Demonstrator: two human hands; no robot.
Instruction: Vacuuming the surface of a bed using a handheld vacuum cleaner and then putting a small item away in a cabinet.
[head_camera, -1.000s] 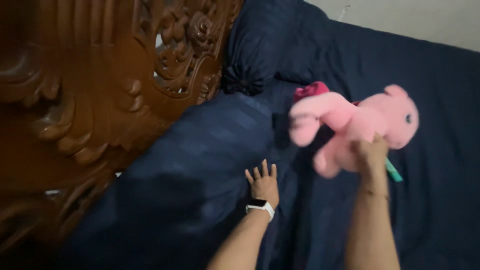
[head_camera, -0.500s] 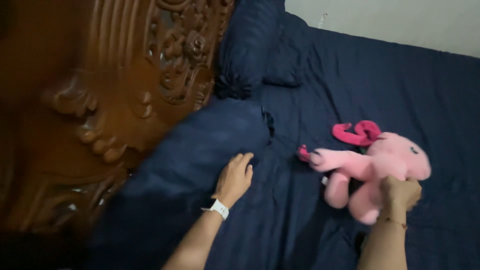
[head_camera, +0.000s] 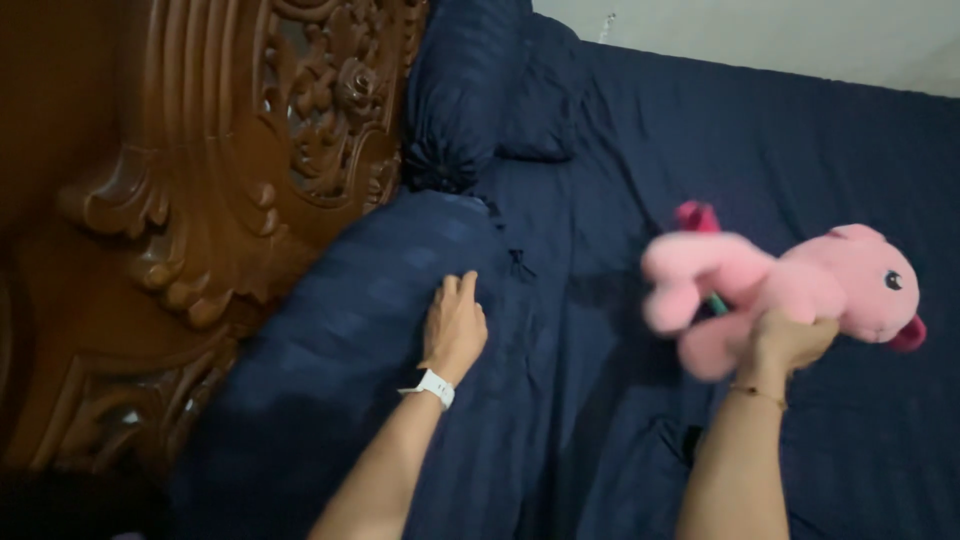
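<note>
1. The right hand (head_camera: 790, 340) was closed around the underside of a pink plush toy (head_camera: 800, 285), gripping it from below and holding it up above the dark blue bedsheet (head_camera: 760, 140).
2. The toy was blurred; its head with one dark eye pointed to the right, and its limbs stretched to the left. A darker pink part showed behind it and at its right edge.
3. The left hand (head_camera: 455, 325) lay flat, palm down and fingers together, on a dark blue pillow (head_camera: 370, 320), holding nothing.
4. A white wristband (head_camera: 434, 386) sat on the left wrist, and a thin bracelet (head_camera: 758, 394) on the right.
5. The two hands were well apart, with a strip of sheet between them.
6. The pillow leaned against a carved wooden headboard (head_camera: 200, 170) on the left.
7. A second dark blue pillow (head_camera: 470, 90) stood farther up, also beside the headboard.
8. A pale wall (head_camera: 780, 35) ran behind the bed's far edge.
</note>
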